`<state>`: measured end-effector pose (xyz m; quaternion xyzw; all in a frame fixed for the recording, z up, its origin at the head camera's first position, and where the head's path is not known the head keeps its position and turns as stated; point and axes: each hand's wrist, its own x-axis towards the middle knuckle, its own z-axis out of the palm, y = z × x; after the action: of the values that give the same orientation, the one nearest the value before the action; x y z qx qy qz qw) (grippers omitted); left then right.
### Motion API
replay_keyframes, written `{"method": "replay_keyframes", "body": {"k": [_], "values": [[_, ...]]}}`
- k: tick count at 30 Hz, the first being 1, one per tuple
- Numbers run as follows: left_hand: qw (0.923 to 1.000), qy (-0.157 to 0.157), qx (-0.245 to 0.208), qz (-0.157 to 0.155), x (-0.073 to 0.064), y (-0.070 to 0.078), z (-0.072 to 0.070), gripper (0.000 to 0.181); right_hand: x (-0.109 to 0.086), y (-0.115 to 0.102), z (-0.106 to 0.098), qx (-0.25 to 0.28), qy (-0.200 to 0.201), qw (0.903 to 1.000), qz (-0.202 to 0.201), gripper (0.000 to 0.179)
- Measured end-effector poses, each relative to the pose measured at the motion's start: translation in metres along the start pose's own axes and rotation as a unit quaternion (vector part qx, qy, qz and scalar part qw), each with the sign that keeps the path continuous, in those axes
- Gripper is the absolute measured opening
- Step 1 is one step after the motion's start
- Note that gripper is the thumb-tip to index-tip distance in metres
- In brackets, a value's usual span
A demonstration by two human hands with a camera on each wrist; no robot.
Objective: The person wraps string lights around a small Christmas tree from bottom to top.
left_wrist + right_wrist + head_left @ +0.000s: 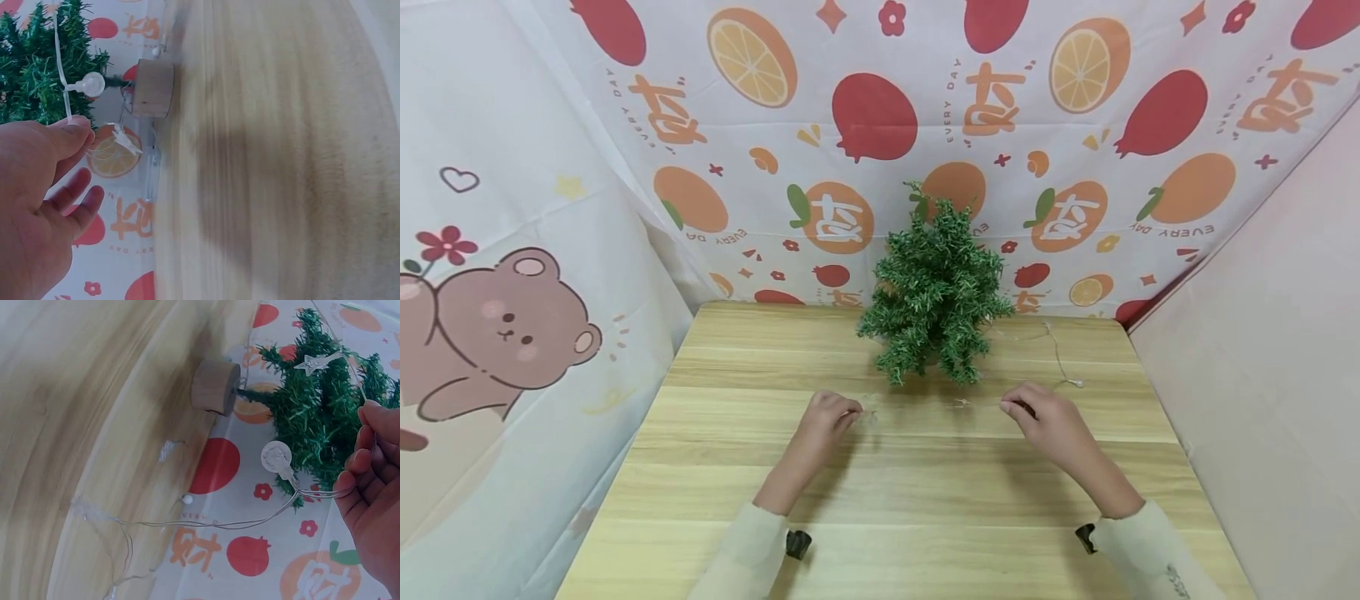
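Note:
A small green artificial Christmas tree (936, 292) stands near the back of the wooden table. In front of it, my left hand (822, 425) pinches the clear wire of a string of fairy lights between thumb and forefinger. A round clear bulb (94, 84) hangs by those fingertips in the left wrist view. My right hand (1052, 425) pinches another stretch of the same kind of wire, with the other fingers curled by it. Near that hand are a star-shaped light (312, 364) and a round bulb (275, 456). Between the hands the wire is almost too thin to see.
The tree's round wooden base (215, 386) sits on the table (700, 500). More light string (1060, 358) lies right of the tree. A fruit-patterned cloth (880, 50) hangs behind, and a cloth with a bear (512, 317) hangs at the left.

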<state>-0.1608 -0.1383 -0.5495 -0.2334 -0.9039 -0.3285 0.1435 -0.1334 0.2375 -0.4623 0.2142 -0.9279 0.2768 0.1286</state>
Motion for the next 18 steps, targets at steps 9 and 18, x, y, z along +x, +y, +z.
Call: {"method": "replay_keyframes", "body": {"k": [9,18], "values": [[0.9982,-0.024,0.004,-0.054,0.014,-0.001,-0.001,0.009,0.000,0.003,-0.012,0.057,0.029,0.9979,-0.013,0.010],[0.9983,-0.009,0.026,-0.052,0.031,0.000,-0.008,0.009,0.003,-0.001,-0.025,0.087,0.056,0.9946,-0.008,0.013]]}}
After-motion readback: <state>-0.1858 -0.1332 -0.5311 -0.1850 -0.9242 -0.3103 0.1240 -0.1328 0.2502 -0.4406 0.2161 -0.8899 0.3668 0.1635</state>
